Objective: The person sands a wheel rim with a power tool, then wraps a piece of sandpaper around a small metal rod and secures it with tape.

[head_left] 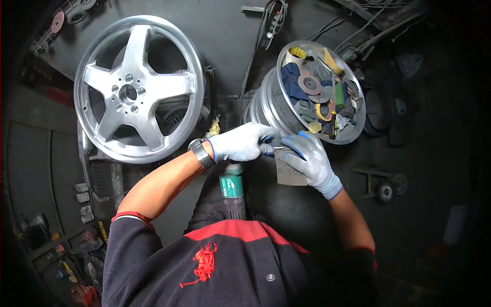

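Observation:
My left hand [245, 144], in a pale work glove, is closed around a thin metal rod [279, 148] near the middle of the view. Against it, my right hand [311, 158], in a grey and blue glove, grips a greyish-brown sheet [290, 173] that hangs below its fingers. The rod's tip ends at the sheet's upper edge. Beneath my left wrist is a green power tool [231, 185], partly hidden by the forearm. To the upper left stands a shiny five-spoke wheel rim [173, 85].
At the upper right, a second rim [358, 134] holds abrasive discs, cloths and a tape roll [295, 55]. Cables [266, 25] hang at the top centre. Tools and small parts lie at the lower left, and a caster wheel [385, 192] is at the right.

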A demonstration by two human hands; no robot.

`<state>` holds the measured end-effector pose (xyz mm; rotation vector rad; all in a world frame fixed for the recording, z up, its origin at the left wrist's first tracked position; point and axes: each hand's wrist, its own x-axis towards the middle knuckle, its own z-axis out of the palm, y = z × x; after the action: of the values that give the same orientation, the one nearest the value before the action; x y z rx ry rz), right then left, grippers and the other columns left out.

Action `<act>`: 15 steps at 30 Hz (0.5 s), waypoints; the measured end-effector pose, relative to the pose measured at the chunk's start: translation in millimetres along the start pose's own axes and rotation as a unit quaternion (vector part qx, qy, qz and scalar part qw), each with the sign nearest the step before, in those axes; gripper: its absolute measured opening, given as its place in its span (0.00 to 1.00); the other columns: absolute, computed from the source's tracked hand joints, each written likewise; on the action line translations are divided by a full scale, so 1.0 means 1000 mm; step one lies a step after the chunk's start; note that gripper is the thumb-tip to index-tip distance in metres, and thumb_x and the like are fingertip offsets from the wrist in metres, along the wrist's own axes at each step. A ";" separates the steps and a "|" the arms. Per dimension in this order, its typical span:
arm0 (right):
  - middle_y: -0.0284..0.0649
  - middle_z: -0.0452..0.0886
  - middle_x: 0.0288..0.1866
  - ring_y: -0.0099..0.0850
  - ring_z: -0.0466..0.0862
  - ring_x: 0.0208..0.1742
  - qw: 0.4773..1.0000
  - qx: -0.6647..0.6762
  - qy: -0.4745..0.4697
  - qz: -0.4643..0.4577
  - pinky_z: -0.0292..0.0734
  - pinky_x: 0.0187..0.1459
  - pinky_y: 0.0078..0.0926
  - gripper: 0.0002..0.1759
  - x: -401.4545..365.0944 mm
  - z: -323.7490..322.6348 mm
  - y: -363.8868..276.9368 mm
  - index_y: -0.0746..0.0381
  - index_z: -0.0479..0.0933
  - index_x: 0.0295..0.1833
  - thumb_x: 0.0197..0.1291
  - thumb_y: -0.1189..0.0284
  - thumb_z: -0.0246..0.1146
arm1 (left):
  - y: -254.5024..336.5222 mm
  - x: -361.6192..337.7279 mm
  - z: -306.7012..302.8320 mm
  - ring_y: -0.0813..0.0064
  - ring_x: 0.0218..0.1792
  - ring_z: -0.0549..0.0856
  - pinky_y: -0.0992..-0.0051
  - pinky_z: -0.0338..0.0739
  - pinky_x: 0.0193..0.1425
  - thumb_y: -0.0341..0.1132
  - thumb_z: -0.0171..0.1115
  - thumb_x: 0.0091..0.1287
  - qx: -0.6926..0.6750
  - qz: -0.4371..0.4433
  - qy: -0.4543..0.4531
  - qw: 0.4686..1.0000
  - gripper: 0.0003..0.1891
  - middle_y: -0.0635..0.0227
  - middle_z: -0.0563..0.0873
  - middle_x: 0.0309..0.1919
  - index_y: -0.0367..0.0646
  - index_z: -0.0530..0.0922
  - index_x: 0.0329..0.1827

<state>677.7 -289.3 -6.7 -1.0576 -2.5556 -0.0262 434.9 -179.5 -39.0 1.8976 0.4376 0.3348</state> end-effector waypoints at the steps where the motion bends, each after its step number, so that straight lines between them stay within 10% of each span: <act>1: 0.46 0.84 0.62 0.49 0.85 0.61 1.000 0.009 -0.013 0.006 0.77 0.67 0.54 0.20 0.002 -0.004 0.000 0.52 0.86 0.58 0.59 0.70 0.64 | -0.002 0.000 0.002 0.61 0.36 0.82 0.62 0.79 0.48 0.30 0.68 0.72 -0.004 0.000 0.002 1.000 0.11 0.54 0.86 0.36 0.36 0.80 0.52; 6: 0.45 0.86 0.57 0.46 0.86 0.59 0.998 0.040 -0.041 0.014 0.79 0.63 0.50 0.20 0.006 -0.011 0.004 0.55 0.86 0.57 0.57 0.71 0.64 | -0.003 -0.003 0.013 0.38 0.49 0.85 0.54 0.82 0.52 0.26 0.68 0.68 0.085 0.086 0.056 0.991 0.15 0.46 0.88 0.44 0.36 0.81 0.56; 15: 0.42 0.90 0.51 0.45 0.89 0.53 0.986 0.155 -0.007 0.064 0.81 0.55 0.44 0.21 0.017 -0.012 0.007 0.58 0.87 0.54 0.53 0.68 0.74 | -0.006 -0.011 0.032 0.42 0.46 0.87 0.51 0.81 0.49 0.29 0.68 0.62 0.175 -0.012 0.120 0.977 0.14 0.47 0.87 0.39 0.38 0.81 0.50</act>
<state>675.8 -274.4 9.9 -1.0948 -2.3966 0.4001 438.1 -209.1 -55.9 2.1998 0.7187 0.4986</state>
